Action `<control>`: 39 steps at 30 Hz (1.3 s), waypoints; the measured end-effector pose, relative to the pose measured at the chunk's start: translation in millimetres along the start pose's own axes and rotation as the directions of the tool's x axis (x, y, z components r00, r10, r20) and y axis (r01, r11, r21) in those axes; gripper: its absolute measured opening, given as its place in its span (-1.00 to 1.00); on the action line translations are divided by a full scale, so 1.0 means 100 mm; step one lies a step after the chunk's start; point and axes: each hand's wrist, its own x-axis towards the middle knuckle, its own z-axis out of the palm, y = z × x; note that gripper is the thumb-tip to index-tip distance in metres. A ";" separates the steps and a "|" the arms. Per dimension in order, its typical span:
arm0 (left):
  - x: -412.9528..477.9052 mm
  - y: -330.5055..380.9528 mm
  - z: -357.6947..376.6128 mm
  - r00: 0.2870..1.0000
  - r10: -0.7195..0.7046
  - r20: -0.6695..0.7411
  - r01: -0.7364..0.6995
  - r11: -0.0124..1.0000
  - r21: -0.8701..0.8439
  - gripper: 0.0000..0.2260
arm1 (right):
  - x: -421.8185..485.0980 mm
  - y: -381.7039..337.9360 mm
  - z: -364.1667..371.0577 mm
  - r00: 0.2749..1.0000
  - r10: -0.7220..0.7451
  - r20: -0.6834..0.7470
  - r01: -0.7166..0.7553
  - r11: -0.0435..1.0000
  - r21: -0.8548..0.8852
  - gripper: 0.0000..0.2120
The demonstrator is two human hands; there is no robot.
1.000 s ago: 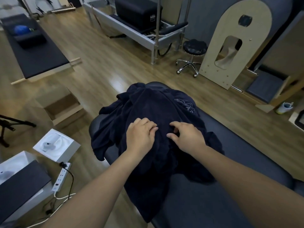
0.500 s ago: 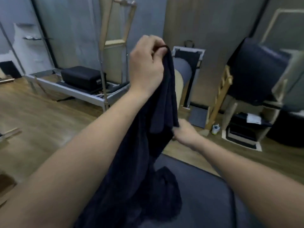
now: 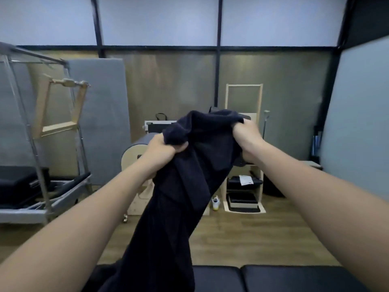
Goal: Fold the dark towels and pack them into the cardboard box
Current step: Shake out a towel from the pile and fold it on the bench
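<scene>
**Towel up in both hands, not yet opened for the first fold**

Head view, the only one.
- My left hand has its fingers curled tight round a bunched wad of the dark towel.
- My right hand is higher and further out. It is clenched on the towel's upper edge, with cloth spilling over the knuckles.
- The towel sags in a short span between the two hands. From there it hangs as a twisted rope, down and to my left, past the front of the padded tabletop. Its lower end runs out of frame, so I cannot tell if it touches anything.
- No cardboard box in sight from here.

Step, as I judge it: the early part of folding, finding the edge and shaking the cloth out. Nothing is folded or packed.

Next move calls for:
- working each hand along the hem to a true corner;
- drawing my hands apart until the towel hangs flat;
- clearing the twist below before any fold is laid.
</scene>
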 end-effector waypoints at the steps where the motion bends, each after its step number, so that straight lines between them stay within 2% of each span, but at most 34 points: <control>1: 0.04 0.08 0.00 0.999 -0.021 -0.049 0.017 0.996 -0.085 -0.78 | 0.01 0.00 -0.05 0.999 -0.033 0.011 0.033 0.999 -0.005 -0.82; 4: 0.13 0.36 0.10 0.990 -0.016 -0.137 -0.020 0.965 -0.262 -0.77 | -0.07 0.12 -0.07 0.990 -0.095 0.103 0.092 0.995 0.033 -0.88; 6: 0.16 0.57 0.21 0.984 0.006 -0.178 -0.062 0.948 -0.311 -0.78 | -0.24 0.41 -0.03 0.961 -0.074 0.268 0.057 0.996 0.070 -0.62; 7: 0.15 0.68 0.26 0.978 0.003 -0.206 -0.072 0.941 -0.330 -0.78 | -0.39 0.58 0.01 0.925 -0.009 0.381 -0.012 0.999 0.053 -0.47; 9: 0.15 0.83 0.34 0.966 -0.055 -0.254 -0.041 0.933 -0.356 -0.72 | -0.74 0.91 0.16 0.761 0.122 0.637 -0.073 0.992 -0.103 -0.29; 10: 0.13 0.87 0.36 0.966 -0.093 -0.240 0.001 0.935 -0.355 -0.63 | -0.84 1.04 0.26 0.698 0.161 0.697 -0.070 0.985 -0.158 -0.24; 11: 0.09 0.88 0.36 0.973 -0.134 -0.188 0.066 0.943 -0.327 -0.52 | -0.93 1.08 0.39 0.694 0.164 0.701 -0.076 0.985 -0.156 -0.21; 12: 0.04 0.86 0.34 0.977 -0.177 -0.119 0.140 0.952 -0.271 -0.46 | -0.93 1.10 0.53 0.751 0.155 0.641 -0.085 0.987 -0.139 -0.22; 13: -0.02 0.82 0.31 0.977 -0.211 -0.040 0.199 0.960 -0.198 -0.46 | -0.92 1.08 0.67 0.811 0.151 0.566 -0.120 0.988 -0.093 -0.30; 14: -0.08 0.76 0.26 0.976 -0.218 0.012 0.218 0.972 -0.084 -0.47 | -0.89 1.02 0.79 0.838 0.176 0.517 -0.183 0.982 -0.039 -0.43; 16: -0.26 0.58 0.10 0.988 -0.153 -0.036 0.157 0.968 0.197 -0.44 | -0.81 0.88 0.94 0.825 0.279 0.491 -0.352 0.934 0.061 -0.67; 18: -0.50 0.27 -0.15 0.991 -0.076 -0.114 0.115 0.913 0.392 -0.39 | -0.72 0.73 0.97 0.808 0.321 0.493 -0.436 0.890 0.136 -0.64; 21: -1.05 -0.37 -0.37 0.983 -0.182 -0.016 0.169 0.870 0.464 -0.15 | -0.56 0.38 0.93 0.852 0.275 0.446 -0.407 0.883 0.233 -0.61; 23: -1.27 -0.73 -0.39 0.980 -0.196 -0.042 0.188 0.828 0.528 -0.05 | -0.43 0.01 0.86 0.895 0.169 0.414 -0.324 0.883 0.341 -0.65; 25: -1.35 -0.95 -0.38 0.966 -0.164 -0.201 0.250 0.788 0.562 -0.19 | -0.27 -0.42 0.71 0.933 0.065 0.354 -0.246 0.833 0.496 -0.68; 28: -1.31 -1.10 -0.51 0.915 -0.039 -0.403 0.330 0.649 0.686 -0.65 | -0.03 -0.82 0.38 0.977 -0.009 0.213 -0.144 0.705 0.694 -0.61; 29: -1.23 -1.09 -0.61 0.881 -0.017 -0.473 0.375 0.635 0.675 -0.73 | 0.04 -0.83 0.26 0.985 -0.020 0.170 -0.111 0.681 0.724 -0.57; 30: -1.12 -1.01 -0.70 0.843 0.002 -0.539 0.398 0.672 0.624 -0.74 | 0.09 -0.78 0.16 0.989 -0.025 0.148 -0.091 0.687 0.721 -0.54; 31: -0.96 -0.85 -0.79 0.802 0.026 -0.597 0.389 0.735 0.555 -0.72 | 0.12 -0.68 0.07 0.988 -0.022 0.155 -0.093 0.714 0.693 -0.52; 33: -0.55 -0.33 -0.79 0.758 0.127 -0.640 0.246 0.852 0.461 -0.78 | 0.13 -0.36 -0.03 0.965 -0.005 0.260 -0.161 0.775 0.611 -0.55; 34: -0.35 0.02 -0.68 0.764 0.198 -0.614 0.154 0.869 0.471 -0.83 | 0.07 -0.18 -0.05 0.939 0.026 0.344 -0.199 0.855 0.478 -0.57; 35: -0.16 0.36 -0.51 0.781 0.253 -0.570 0.080 0.866 0.494 -0.85 | -0.02 0.02 -0.05 0.896 0.089 0.435 -0.223 0.938 0.267 -0.56; 36: -0.01 0.70 -0.28 0.795 0.314 -0.518 -0.005 0.859 0.512 -0.84 | -0.16 0.21 -0.07 0.825 0.185 0.534 -0.228 0.974 0.015 -0.51; 37: 0.09 0.98 -0.02 0.811 0.357 -0.463 -0.100 0.865 0.492 -0.84 | -0.34 0.41 -0.05 0.720 0.285 0.632 -0.211 0.958 -0.192 -0.42; 38: 0.14 1.22 0.28 0.841 0.361 -0.402 -0.193 0.896 0.401 -0.85 | -0.50 0.58 -0.03 0.605 0.371 0.704 -0.198 0.927 -0.319 -0.31; 39: 0.19 1.36 0.54 0.886 0.324 -0.332 -0.238 0.932 0.274 -0.85 | -0.61 0.69 -0.01 0.541 0.402 0.739 -0.193 0.914 -0.356 -0.20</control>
